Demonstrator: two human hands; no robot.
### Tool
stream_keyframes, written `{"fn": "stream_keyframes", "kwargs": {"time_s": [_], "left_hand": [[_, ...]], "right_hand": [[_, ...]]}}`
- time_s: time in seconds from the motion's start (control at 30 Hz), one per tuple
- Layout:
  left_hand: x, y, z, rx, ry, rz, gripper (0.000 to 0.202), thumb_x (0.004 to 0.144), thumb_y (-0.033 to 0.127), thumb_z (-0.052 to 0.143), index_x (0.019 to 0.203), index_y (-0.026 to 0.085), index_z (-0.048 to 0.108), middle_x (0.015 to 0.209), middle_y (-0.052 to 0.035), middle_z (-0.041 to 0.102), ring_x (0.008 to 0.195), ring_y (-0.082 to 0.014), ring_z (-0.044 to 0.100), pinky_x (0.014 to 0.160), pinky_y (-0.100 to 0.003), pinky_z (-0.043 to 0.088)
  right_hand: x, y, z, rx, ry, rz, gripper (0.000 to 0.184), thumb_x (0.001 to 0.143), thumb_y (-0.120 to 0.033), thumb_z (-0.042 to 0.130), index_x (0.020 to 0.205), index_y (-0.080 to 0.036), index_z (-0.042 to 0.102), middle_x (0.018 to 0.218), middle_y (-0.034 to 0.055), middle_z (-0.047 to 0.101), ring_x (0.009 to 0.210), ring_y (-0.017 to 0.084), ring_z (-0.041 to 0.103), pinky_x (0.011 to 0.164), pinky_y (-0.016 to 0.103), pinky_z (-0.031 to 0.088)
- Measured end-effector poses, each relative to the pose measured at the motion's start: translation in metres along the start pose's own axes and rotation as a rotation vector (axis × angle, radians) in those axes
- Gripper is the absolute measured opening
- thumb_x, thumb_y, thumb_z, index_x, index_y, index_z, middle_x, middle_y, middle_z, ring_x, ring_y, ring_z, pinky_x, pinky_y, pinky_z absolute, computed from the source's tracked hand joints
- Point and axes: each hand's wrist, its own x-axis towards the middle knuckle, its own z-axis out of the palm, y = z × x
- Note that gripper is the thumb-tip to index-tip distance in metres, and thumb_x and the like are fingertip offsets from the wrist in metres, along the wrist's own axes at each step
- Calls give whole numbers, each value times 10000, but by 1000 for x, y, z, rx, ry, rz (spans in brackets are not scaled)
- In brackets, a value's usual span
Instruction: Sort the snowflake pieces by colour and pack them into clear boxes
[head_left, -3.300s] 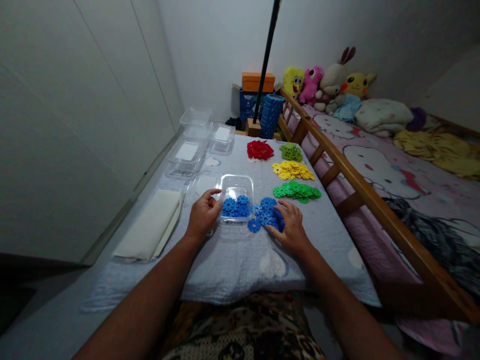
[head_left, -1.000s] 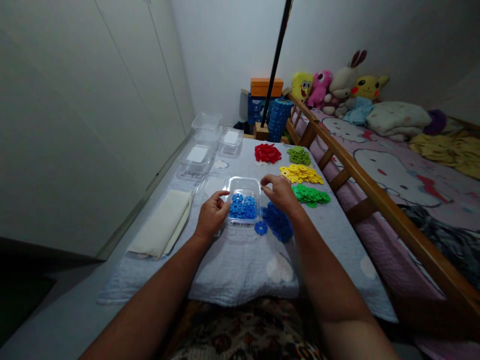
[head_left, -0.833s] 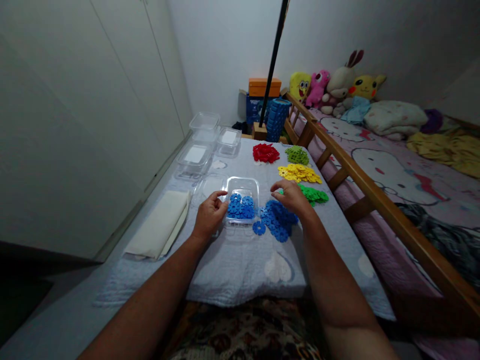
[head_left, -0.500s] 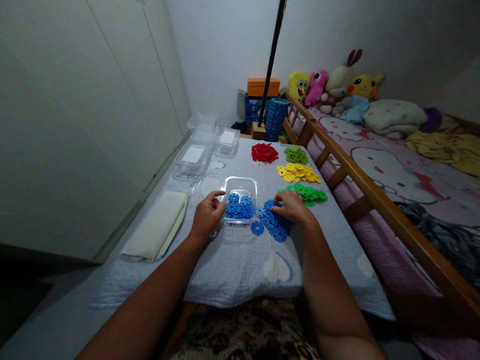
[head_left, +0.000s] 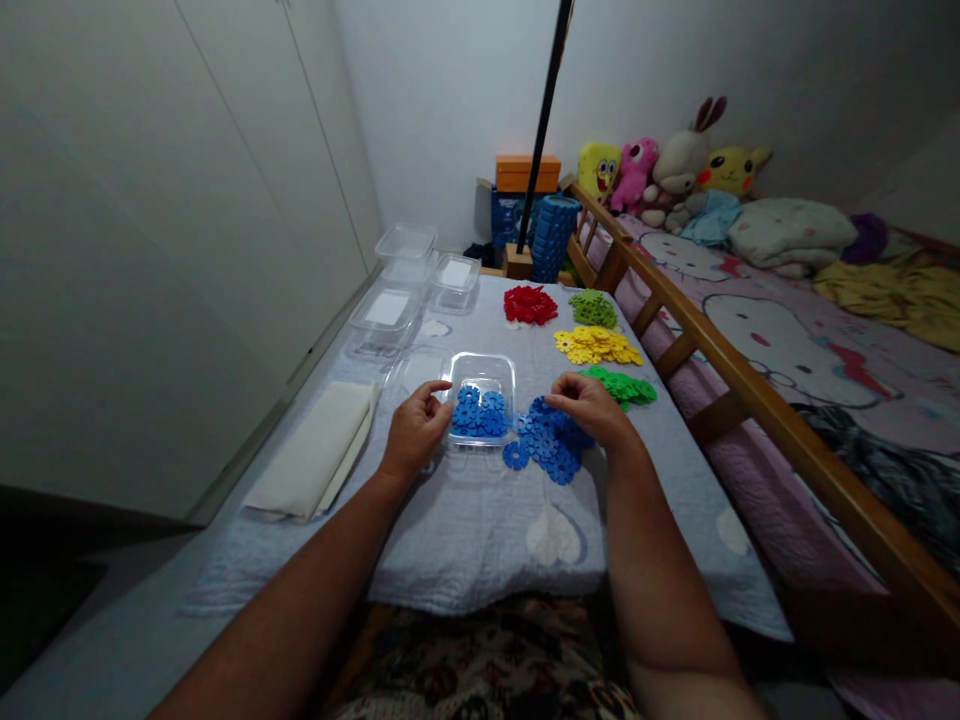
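A clear plastic box (head_left: 484,368) sits on the grey-blue cloth with several blue flower-shaped discs (head_left: 477,413) inside. My left hand (head_left: 412,433) grips the box's left edge, fingers curled round it. To the right of the box lies a loose pile of blue discs (head_left: 546,443). My right hand (head_left: 596,410) rests on the far side of that pile, fingers pinched together over the discs; what they hold is hidden.
Piles of green (head_left: 621,386), yellow (head_left: 596,346), light green (head_left: 594,309) and red discs (head_left: 529,304) lie further back. Clear boxes (head_left: 409,270) stand at the back left, a folded cloth (head_left: 315,448) at the left. A wooden bed rail (head_left: 720,350) runs along the right.
My right hand went from above the box down to the loose blue pile and now sits pinched over it. My left hand has stayed on the box's edge.
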Motion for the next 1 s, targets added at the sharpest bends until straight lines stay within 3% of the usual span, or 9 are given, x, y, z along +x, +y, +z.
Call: {"fn": "stream_keyframes", "kwargs": {"time_s": [0.1, 0.17, 0.37, 0.67, 0.83, 1.0], "left_hand": [[0, -1, 0, -3, -3, 3, 398, 820, 391, 582, 1122, 153, 683, 548, 92, 405, 519, -117, 411, 574, -251, 326], [1, -2, 1, -5, -6, 7, 394, 825, 391, 582, 1122, 153, 683, 550, 91, 407, 519, -116, 410, 574, -250, 326], [2, -7, 2, -5, -10, 14, 393, 839, 389, 587, 1136, 151, 682, 559, 88, 422, 533, -117, 425, 579, -247, 334], [2, -4, 2, -1, -6, 17, 392, 837, 379, 580, 1135, 148, 687, 563, 83, 436, 528, -114, 426, 574, -246, 340], [2, -7, 2, 1, -9, 13, 397, 832, 382, 580, 1137, 149, 685, 576, 82, 442, 537, -116, 438, 584, -246, 346], [2, -6, 1, -3, -10, 16, 393, 834, 369, 579, 1139, 143, 685, 571, 85, 427, 536, -115, 429, 596, -249, 348]], "right_hand": [[1, -11, 14, 68, 230, -80, 264, 765, -445, 705, 730, -221, 568, 654, -40, 509, 630, 136, 462, 606, 266, 372], [2, -18, 27, 50, 301, -135, 238, 802, -436, 671, 750, -225, 573, 692, -24, 547, 675, 149, 491, 663, 280, 408], [5, -29, 57, -269, 213, -261, 129, 879, -304, 642, 772, -231, 630, 854, 37, 643, 908, 214, 567, 909, 361, 433], [16, -23, 72, -446, 147, -168, 34, 845, -255, 723, 822, -239, 742, 1189, 68, 652, 1211, 284, 488, 1049, 462, 337], [17, -17, 74, -454, 172, -178, 58, 851, -268, 708, 835, -248, 761, 1294, 76, 632, 1274, 310, 451, 1087, 501, 321], [17, -8, 58, -405, 240, -194, 147, 890, -275, 633, 937, -255, 771, 1267, 89, 632, 1244, 293, 500, 1101, 484, 348]]}}
